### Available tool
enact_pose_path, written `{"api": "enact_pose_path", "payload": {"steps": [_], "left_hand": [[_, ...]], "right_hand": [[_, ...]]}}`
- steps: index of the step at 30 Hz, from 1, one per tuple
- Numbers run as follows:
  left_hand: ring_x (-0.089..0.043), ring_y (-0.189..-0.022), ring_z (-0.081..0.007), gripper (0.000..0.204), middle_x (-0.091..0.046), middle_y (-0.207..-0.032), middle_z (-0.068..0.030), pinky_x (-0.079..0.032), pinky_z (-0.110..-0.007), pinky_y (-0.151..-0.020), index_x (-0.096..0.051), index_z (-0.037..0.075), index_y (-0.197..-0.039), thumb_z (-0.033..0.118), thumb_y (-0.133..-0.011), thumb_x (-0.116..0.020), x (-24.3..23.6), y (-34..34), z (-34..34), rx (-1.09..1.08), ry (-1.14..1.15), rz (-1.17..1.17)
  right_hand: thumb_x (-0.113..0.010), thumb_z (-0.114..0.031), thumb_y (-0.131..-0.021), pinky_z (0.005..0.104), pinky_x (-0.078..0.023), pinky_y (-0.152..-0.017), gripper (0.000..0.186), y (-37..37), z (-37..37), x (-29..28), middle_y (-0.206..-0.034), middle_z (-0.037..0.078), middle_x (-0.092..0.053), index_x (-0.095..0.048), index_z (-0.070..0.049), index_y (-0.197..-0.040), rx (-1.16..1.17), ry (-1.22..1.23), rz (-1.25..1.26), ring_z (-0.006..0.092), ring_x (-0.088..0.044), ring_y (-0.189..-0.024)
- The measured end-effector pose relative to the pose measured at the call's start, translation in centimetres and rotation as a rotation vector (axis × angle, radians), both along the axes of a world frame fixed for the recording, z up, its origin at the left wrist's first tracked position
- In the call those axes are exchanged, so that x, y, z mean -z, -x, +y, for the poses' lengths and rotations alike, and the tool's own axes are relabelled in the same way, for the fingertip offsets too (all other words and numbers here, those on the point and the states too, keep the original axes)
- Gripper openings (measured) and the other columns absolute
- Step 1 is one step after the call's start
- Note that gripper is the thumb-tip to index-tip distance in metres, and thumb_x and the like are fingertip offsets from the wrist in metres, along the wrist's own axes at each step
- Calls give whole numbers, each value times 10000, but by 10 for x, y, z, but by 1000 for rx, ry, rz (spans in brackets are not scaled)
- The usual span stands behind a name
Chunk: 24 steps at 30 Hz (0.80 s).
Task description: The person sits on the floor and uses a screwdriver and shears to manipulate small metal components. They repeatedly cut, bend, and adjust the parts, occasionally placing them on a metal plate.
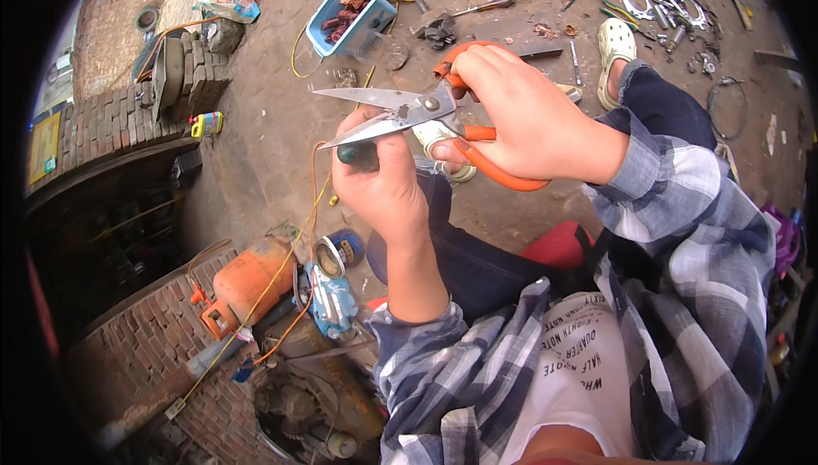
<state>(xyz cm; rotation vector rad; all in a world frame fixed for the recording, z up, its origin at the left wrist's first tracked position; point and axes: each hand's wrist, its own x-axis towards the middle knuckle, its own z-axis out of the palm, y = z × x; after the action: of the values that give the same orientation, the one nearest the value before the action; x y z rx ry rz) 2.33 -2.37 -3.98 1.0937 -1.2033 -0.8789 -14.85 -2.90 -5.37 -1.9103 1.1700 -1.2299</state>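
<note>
Above the cluttered floor, orange-handled shears are being grasped by the right hand — blades parted — while a dark green object is being clasped in the curled fingers of the left hand, just below the lower blade. Blade tending seems to be being done; next, steady grips and careful clearance from the edges are being called for.

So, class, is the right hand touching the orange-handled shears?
Touching: in the head view, the right hand grips the shears by their orange handles.
</note>
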Motion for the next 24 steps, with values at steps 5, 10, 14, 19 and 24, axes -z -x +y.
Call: {"api": "enact_pose_path", "payload": {"steps": [5, 10, 14, 19, 24], "left_hand": [[-471, -566, -23, 196, -624, -803, -53, -333, -162, -457, -583, -45, -1058, 35, -881, -610, 0, 2, -1, -83, 17, 26], [-495, -617, -31, 230, -623, -858, -49, -359, -159, -493, -574, -40, -1092, 84, -907, -633, 4, 0, 0, -76, 58, -24], [-521, -665, -45, 258, -619, -913, -55, -389, -159, -522, -568, -32, -1111, 140, -930, -634, 2, 1, 3, -3, 63, 23], [-521, -663, -46, 240, -620, -909, -57, -389, -157, -520, -568, -29, -1116, 128, -940, -616, 0, 0, 3, 33, 42, 28], [-456, -560, -25, 190, -624, -846, -66, -315, -157, -452, -582, -34, -1079, 100, -945, -598, 0, 2, -1, -22, 22, -1]], "right_hand": [[-761, -358, -751, 421, -459, -852, 515, 2, 2, -5, -965, 170, -575, -528, 23, -1008, 22, 43, 150, 360, -566, -959], [-753, -365, -765, 421, -461, -849, 526, 2, 3, -5, -959, 168, -575, -530, 27, -1035, 0, -22, 150, 362, -566, -959], [-741, -386, -780, 421, -466, -840, 539, 3, 4, -4, -962, 171, -577, -531, 33, -1045, -20, -47, 147, 359, -571, -949], [-725, -416, -794, 430, -484, -798, 565, 4, 4, -4, -938, 194, -586, -531, 48, -1052, -56, -98, 163, 374, -584, -920], [-711, -429, -803, 445, -491, -770, 576, 4, 4, -2, -915, 212, -596, -532, 58, -1053, -58, -128, 159, 393, -596, -900]]}}
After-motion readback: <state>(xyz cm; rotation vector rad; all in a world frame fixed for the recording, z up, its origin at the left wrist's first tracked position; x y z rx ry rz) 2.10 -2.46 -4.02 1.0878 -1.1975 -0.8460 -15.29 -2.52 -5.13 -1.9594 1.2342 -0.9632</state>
